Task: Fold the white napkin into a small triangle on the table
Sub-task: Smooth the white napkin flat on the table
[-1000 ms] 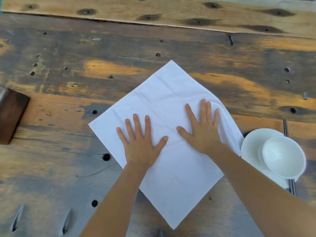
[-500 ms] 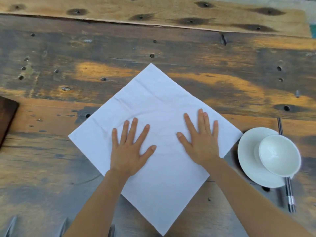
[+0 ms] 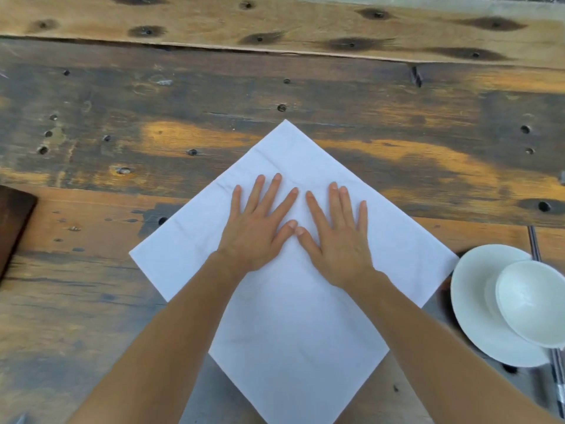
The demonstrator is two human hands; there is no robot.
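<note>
The white napkin [image 3: 293, 325] lies unfolded and flat on the worn wooden table [image 3: 305, 87], turned like a diamond with one corner pointing away from me. My left hand [image 3: 260, 224] presses flat on its middle, fingers spread. Right beside it my right hand [image 3: 336, 237] also presses flat on the cloth. The two thumbs nearly touch. The napkin's nearest corner runs out of the bottom of the view, between my forearms.
A white saucer [image 3: 470, 307] with a white bowl [image 3: 532, 304] on it sits just right of the napkin's right corner. Dark chopsticks [image 3: 555, 371] lie beneath the saucer. A dark wooden board [image 3: 12, 221] is at the left edge. The tabletop has several holes.
Both hands slid toward the middle of the napkin and came together, smoothing it. The right corner, rumpled one second ago, now lies flat.
</note>
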